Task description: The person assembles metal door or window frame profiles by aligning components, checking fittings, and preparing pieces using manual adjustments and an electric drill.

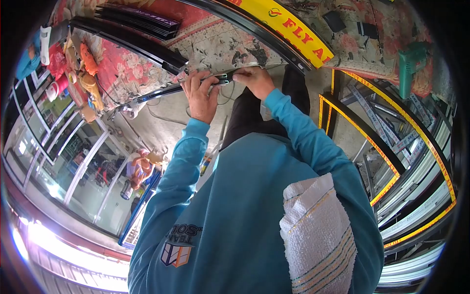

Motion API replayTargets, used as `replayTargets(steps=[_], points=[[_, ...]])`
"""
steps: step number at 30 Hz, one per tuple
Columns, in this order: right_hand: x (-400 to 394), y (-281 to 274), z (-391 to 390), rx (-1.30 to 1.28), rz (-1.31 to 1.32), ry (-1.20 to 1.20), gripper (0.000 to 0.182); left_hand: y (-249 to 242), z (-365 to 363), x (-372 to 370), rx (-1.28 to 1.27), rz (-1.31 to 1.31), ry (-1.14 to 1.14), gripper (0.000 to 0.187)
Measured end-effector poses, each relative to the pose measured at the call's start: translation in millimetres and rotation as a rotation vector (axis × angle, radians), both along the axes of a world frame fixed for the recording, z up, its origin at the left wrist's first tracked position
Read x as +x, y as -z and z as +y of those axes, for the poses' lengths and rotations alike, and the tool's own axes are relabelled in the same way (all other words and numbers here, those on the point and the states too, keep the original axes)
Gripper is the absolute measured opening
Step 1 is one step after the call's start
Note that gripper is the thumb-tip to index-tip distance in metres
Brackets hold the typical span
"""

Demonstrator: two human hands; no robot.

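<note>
A long, slim black aluminium profile [169,91] extends from the lower left up to my hands. My left hand [199,95] is wrapped around it close to its end, fingers bent over the top. Past those fingers the profile's open end [223,79] shows bright cut edges. Just to the right, my right hand [255,81] has thumb and fingers pinched together against that end. Whatever small piece lies in the pinch is hidden by the fingertips.
A carpeted bench [215,36] carries black profiles [129,43] and a yellow-wrapped profile [289,24]. A green power drill [410,68] lies at right. Yellow-taped frames [362,122] stand right; an orange tool [88,60] and another person [139,169] are left.
</note>
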State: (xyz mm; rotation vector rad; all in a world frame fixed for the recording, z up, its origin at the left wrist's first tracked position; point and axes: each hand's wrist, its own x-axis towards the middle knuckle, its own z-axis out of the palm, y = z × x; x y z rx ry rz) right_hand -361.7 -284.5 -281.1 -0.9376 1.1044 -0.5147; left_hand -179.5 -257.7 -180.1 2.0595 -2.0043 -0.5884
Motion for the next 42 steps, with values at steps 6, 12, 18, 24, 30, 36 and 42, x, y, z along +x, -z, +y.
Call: replayTargets(steps=[6,12,18,24,30,36,42], points=[[-6,17,-8,0.478,-0.397,-0.115,0.04,-7,5,-2,0.008,-0.066,0.033,0.023],[-8,11,-17,0.633,-0.341,-0.241,0.044,-10,9,4,0.005,-0.074,0.055,0.024],[-78,5,10,0.185,0.029,0.001,0.034,1,14,7,0.0,-0.026,0.027,0.027],[-223,-144,-32,-0.12,0.265,-0.184,0.017,6,13,13,-0.002,0.053,0.049,0.028],[-319,-177,-93,-0.798,1.417,0.262,0.065,22,11,12,-0.062,0.017,0.028,0.028],[-355,-90,-124,-0.697,1.321,0.275,0.121,14,9,16,-0.077,0.035,0.035,0.028],[-369,-93,-126,-0.859,1.163,0.453,0.104,11,7,21,-0.058,0.147,-0.007,0.033]])
